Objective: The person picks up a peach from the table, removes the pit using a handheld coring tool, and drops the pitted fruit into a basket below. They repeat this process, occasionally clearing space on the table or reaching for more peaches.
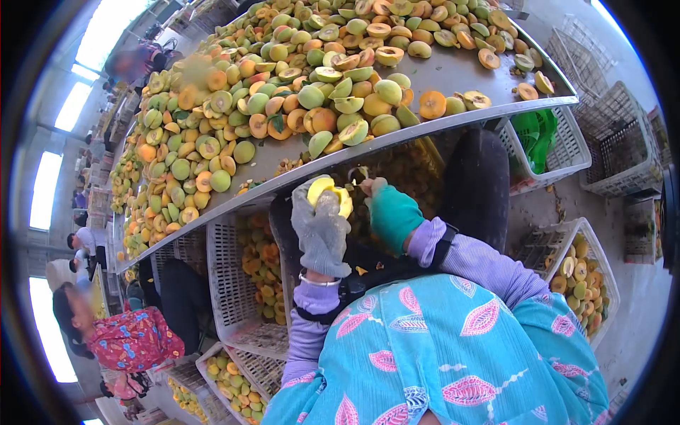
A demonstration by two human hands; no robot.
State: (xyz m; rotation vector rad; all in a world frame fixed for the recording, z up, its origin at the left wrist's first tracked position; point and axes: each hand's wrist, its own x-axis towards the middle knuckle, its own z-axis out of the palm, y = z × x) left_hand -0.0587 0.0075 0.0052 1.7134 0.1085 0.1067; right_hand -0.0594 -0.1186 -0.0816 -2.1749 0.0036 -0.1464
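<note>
My left hand (322,230), in a grey knit glove, is wrapped round a cut peach (322,188) with pale yellow flesh, just below the metal table's front edge. Close by on the right is my right hand (386,209), in a green glove with bare fingertips. Those fingertips pinch a small, thin tool (360,172) with a curved end; its handle is mostly hidden. The tool's end is a short way from the peach, apart from it. Below both hands, a yellowish crate (432,159) with dark contents is partly under the table.
Halved peaches (312,92) cover much of the metal table (453,71). Plastic crates of fruit stand left of my legs (230,304) and at the right (598,276). A crate with green items (567,152) is beside my knee. Another person (134,340) sits at the left.
</note>
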